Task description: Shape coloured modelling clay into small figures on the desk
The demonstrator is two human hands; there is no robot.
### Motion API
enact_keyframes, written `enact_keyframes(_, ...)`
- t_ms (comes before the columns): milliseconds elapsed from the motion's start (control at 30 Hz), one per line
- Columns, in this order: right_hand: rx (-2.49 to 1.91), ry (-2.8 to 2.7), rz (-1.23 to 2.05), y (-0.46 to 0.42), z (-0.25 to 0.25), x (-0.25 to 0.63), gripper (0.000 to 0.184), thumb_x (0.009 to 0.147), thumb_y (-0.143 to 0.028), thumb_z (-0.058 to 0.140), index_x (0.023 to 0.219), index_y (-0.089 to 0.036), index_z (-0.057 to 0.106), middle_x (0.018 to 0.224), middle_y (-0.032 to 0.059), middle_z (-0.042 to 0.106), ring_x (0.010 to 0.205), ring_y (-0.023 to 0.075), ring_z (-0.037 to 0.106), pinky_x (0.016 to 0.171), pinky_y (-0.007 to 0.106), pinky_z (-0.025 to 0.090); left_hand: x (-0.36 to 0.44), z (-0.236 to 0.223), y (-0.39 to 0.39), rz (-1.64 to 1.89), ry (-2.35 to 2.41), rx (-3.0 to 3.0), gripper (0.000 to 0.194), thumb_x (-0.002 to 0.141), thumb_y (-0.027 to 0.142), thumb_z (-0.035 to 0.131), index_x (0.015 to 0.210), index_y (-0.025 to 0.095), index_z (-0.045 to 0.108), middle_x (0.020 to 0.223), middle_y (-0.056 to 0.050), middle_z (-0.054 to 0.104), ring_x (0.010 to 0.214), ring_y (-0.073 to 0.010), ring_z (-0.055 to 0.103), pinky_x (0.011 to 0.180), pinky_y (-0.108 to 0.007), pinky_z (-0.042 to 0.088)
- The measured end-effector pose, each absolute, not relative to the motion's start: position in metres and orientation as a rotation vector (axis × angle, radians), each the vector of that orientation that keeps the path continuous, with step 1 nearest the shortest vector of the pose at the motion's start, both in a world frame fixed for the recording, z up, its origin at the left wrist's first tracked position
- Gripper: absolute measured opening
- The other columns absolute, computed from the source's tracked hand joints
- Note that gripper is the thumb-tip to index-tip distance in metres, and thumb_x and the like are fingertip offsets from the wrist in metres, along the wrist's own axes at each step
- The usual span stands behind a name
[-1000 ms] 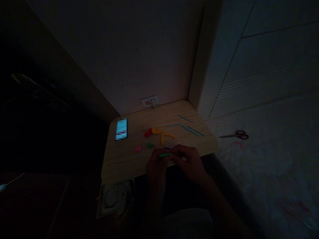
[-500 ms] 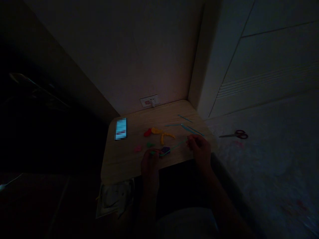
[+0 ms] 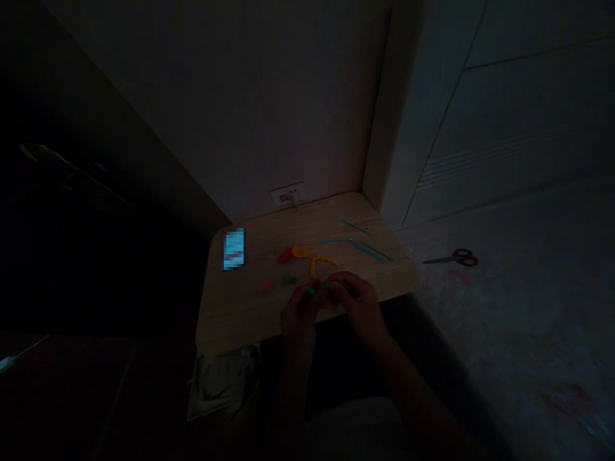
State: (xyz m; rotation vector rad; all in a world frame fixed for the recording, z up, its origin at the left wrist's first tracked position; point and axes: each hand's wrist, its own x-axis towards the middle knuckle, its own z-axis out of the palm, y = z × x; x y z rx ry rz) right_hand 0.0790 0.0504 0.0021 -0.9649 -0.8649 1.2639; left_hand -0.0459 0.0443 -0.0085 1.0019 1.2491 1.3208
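Dim light covers the room, with a pale wall behind and a wood-grain tabletop (image 3: 230, 304) at the centre of the frame. Near its front edge, the grip is a two-handed pinch: the left hand (image 3: 298, 314) holds a small green piece (image 3: 311, 291) at its fingertips, and the right hand (image 3: 355, 301) appears to pinch the same piece from the right side. Shadow hides its exact shape. To work it well, I would keep the left pinch firm but light, let the right fingertips make small, even moves, and bring more light in. Just above lies a bent orange strip (image 3: 314, 264); left of it are a green lump (image 3: 289, 279), a pink lump (image 3: 266, 286) and a red piece (image 3: 285, 255). Slim blue tools (image 3: 366, 250) lie right of centre, a lit phone (image 3: 234, 249) left, and scissors (image 3: 454, 257) on the floor, far right.
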Motion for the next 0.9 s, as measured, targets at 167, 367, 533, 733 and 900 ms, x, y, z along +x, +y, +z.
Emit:
enact_keyframes(167,-0.943,-0.89,1.273,0.05,0.003,0.086,0.025,0.082,-0.047,0.08,0.083,-0.023,0.074,0.065,-0.0015,0.067,0.052,0.014,0.06,0.05,0.027,0.052,-0.044,-0.008,0.044,1.259,1.078,1.14,0.031,0.08,0.048,0.08,0.085,0.017,0.079,0.08,-0.003,0.068,0.07,-0.0146,0.06,0.064,-0.025,0.05)
enact_keyframes(367,-1.008,-1.067,0.979,0.049,0.006,0.093,0.01,0.084,-0.032,0.078,0.078,-0.024,0.079,0.082,0.0032,0.068,0.079,0.018,0.065,0.068,0.029,0.053,-0.044,-0.005,0.04,1.258,1.06,1.042,0.034,0.079,0.049,0.082,0.082,0.017,0.072,0.067,0.002,0.06,0.061,-0.0111,0.053,0.06,-0.023,0.046)
enact_keyframes(533,-0.992,-1.108,1.086,0.047,0.004,0.094,0.009,0.084,-0.033,0.079,0.083,-0.024,0.08,0.078,0.0015,0.068,0.071,0.0163,0.063,0.064,0.029,0.049,-0.047,-0.006,0.04,1.308,1.1,0.877,0.041,0.077,0.053,0.084,0.084,0.018,0.065,0.069,0.0,0.068,0.059,-0.0126,0.061,0.057,-0.023,0.049)
enact_keyframes(733,-1.032,-1.254,1.053,0.043,0.007,0.094,0.008,0.086,-0.031,0.078,0.085,-0.023,0.08,0.074,0.0004,0.065,0.065,0.0151,0.059,0.06,0.028,0.046,-0.05,-0.004,0.039,1.288,1.051,0.777,0.046,0.078,0.056,0.082,0.103,0.02,0.068,0.059,0.006,0.057,0.046,-0.0084,0.049,0.044,-0.019,0.038)
enact_keyframes(900,-1.058,-1.423,0.929,0.041,0.014,0.097,0.007,0.091,-0.028,0.074,0.09,-0.025,0.08,0.086,0.004,0.07,0.077,0.0183,0.065,0.065,0.029,0.051,-0.052,-0.001,0.037,1.318,0.954,0.703,0.055,0.081,0.058,0.078,0.118,0.017,0.076,0.074,-0.001,0.064,0.061,-0.0109,0.056,0.053,-0.022,0.045)
